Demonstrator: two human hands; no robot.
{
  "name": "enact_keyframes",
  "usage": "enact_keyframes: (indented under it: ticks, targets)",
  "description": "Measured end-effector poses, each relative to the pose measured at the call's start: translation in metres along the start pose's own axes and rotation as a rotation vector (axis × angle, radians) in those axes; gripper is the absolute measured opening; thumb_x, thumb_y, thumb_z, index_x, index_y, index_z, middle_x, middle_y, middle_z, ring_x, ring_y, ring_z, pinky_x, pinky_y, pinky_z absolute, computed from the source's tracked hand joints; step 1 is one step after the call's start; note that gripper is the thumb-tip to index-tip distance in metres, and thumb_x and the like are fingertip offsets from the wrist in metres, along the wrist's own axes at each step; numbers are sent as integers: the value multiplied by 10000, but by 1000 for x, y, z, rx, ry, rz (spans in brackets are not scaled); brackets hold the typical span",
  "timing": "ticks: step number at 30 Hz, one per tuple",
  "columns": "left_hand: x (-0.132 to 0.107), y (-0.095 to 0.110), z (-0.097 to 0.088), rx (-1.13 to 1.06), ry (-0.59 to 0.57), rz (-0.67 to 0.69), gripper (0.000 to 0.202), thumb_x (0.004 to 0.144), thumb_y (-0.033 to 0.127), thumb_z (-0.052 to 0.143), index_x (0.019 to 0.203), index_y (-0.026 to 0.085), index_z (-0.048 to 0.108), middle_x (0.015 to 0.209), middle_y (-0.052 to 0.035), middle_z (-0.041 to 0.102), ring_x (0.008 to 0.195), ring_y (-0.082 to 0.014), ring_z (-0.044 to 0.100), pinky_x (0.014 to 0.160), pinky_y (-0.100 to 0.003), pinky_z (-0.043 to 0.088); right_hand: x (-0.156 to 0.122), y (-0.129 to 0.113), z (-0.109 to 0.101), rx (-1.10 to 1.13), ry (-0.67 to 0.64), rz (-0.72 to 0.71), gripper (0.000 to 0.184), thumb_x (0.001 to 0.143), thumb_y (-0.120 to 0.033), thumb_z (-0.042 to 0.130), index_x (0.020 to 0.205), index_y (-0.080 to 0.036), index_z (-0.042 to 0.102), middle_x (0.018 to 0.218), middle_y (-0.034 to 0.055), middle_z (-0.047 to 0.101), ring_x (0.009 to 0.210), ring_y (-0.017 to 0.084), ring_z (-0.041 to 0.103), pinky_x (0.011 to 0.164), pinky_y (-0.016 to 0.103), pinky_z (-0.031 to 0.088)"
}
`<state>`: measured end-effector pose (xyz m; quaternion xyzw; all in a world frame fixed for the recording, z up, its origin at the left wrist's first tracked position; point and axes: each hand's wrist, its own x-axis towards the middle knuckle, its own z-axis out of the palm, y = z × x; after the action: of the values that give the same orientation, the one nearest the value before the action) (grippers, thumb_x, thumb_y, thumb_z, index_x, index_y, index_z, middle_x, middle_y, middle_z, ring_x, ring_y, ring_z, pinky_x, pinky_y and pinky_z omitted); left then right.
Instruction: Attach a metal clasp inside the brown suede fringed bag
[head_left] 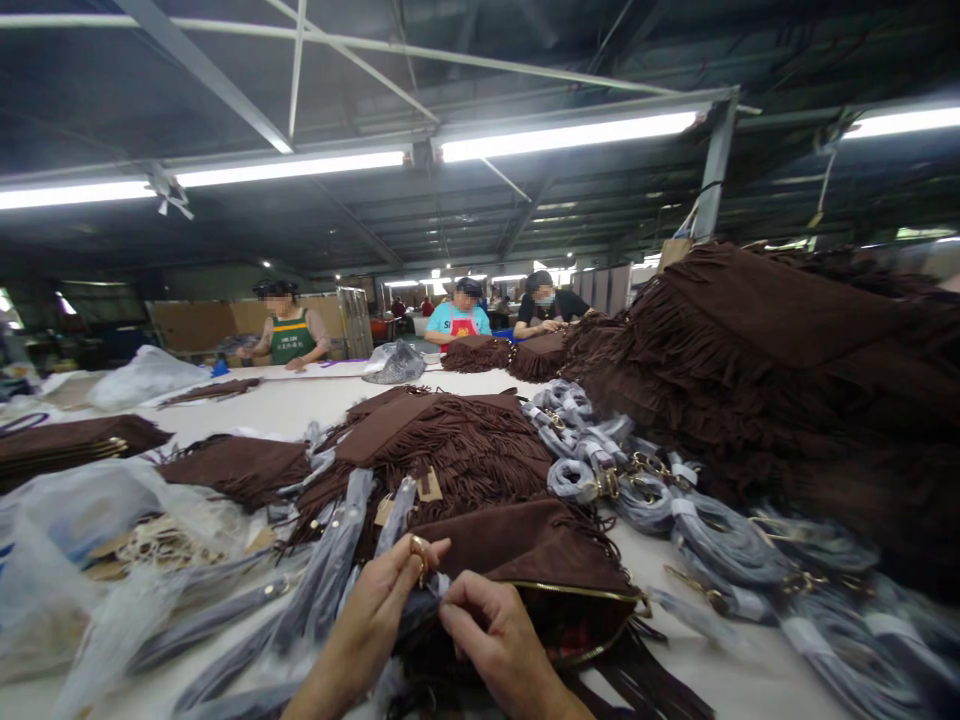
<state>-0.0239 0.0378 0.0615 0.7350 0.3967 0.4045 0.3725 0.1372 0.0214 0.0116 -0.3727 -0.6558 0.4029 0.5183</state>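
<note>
A dark brown fringed bag (525, 550) lies in front of me, its gold zipper (577, 592) open and a reddish lining partly showing. My left hand (379, 600) is closed at the bag's near left side, with a gold-coloured metal piece (424, 552) at its fingertips. Close beside it, my right hand (491, 625) has its fingers curled in a pinch next to a small pale, plastic-like bit (441, 584). What the right fingertips hold is hidden. Plastic-wrapped straps (330, 560) lie left of my hands, and tan tags (429, 485) rest on fringe behind the bag.
More fringed brown pieces (450, 430) lie behind the bag. Coiled, wrapped straps with gold hooks (727, 545) cover the right side, below a tall brown pile (757, 320). A clear plastic bag (67, 570) sits at left. Several people work across the table (292, 400).
</note>
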Motion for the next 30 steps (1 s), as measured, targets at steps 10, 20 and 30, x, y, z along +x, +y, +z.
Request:
enact_keyframes:
  ticks: [10,20,30]
  targets:
    - [16,30,8,249,-192,58,365,980,434,320,788,197,519,833,-22,630,816,-169,591,823,-265,475,-2,-4,-7,-66,55,-125,215,833,-277,480,640,-182,471,591,-48,374,571,102,342,558,241,282]
    - [40,25,13,262,-219,53,295,963,393,343,773,193,447,779,7,544,768,-148,523,736,-240,433,-1,2,-20,-82,159,-41,204,820,-295,480,649,-184,480,602,-39,405,586,114,369,564,245,295]
    - [47,27,19,385,-260,118,361,955,390,362,711,176,521,802,-14,537,802,-160,495,760,-268,394,1,2,-21,-96,178,-60,215,851,-313,472,687,-179,507,628,-38,413,601,113,366,576,244,299]
